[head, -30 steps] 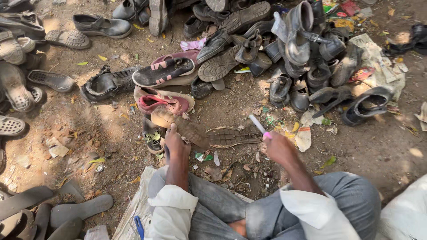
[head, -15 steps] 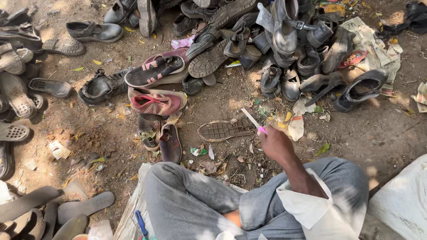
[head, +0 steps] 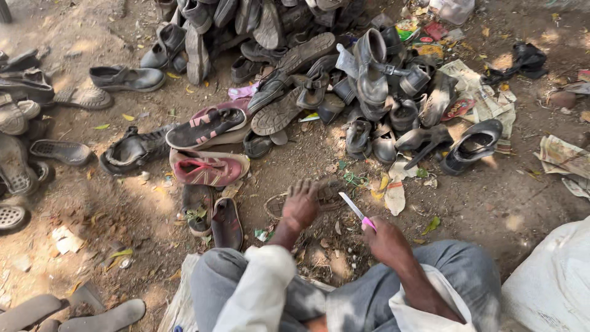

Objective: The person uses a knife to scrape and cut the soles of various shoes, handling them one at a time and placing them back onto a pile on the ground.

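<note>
My left hand point(head: 300, 206) rests palm down on a worn brown shoe sole point(head: 326, 192) that lies flat on the dirt in front of my knees. My right hand point(head: 387, 241) is closed around the pink handle of a small knife point(head: 357, 211), whose pale blade points up and left toward the sole. The blade tip is just beside the sole, a little apart from my left fingers. My sleeves are white and my trousers are grey.
A heap of worn dark shoes and sandals point(head: 344, 80) lies beyond the sole. A pink sneaker point(head: 209, 169) and a pink-strapped sandal point(head: 206, 126) sit to the left, more sandals point(head: 24, 154) at the far left. Newspaper scraps point(head: 485, 98) lie right, a white sack point(head: 553, 283) at my right knee.
My left hand, out of sight half a second ago, has come forward and settled on the sole. My right hand with the knife has drawn back toward my knee.
</note>
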